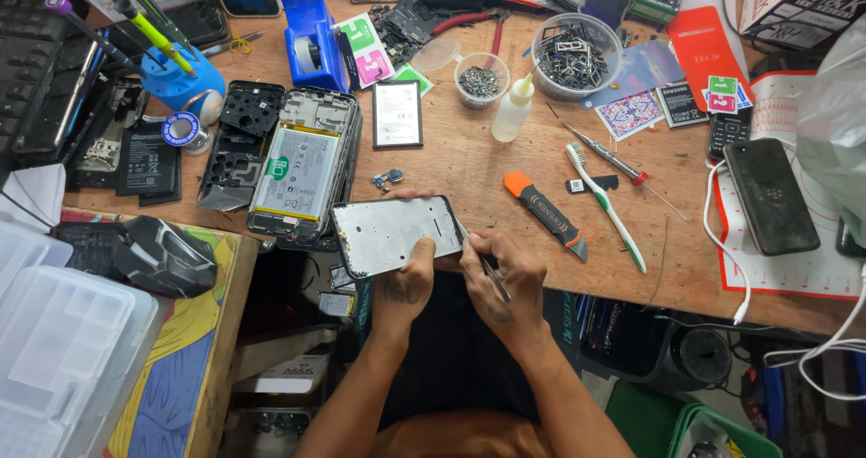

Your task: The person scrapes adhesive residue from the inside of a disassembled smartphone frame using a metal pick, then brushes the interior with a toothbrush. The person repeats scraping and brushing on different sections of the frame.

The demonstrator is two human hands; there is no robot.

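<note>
A bare silver phone frame (393, 234) lies flat at the front edge of the wooden bench (469, 165). My left hand (408, 278) grips its lower right corner from below, thumb on top. My right hand (502, 270) pinches a thin metal tool (487, 267), tweezers by the look of them, with its tip against the frame's right edge. Both forearms come up from the bottom of the view.
An opened phone with its battery showing (298, 171) lies left of the frame. To the right are an orange utility knife (547, 215), a toothbrush (604, 202), a screwdriver (606, 156) and a black phone (771, 196). Tubs of small parts (574, 54) stand behind, clear plastic boxes (63, 341) lower left.
</note>
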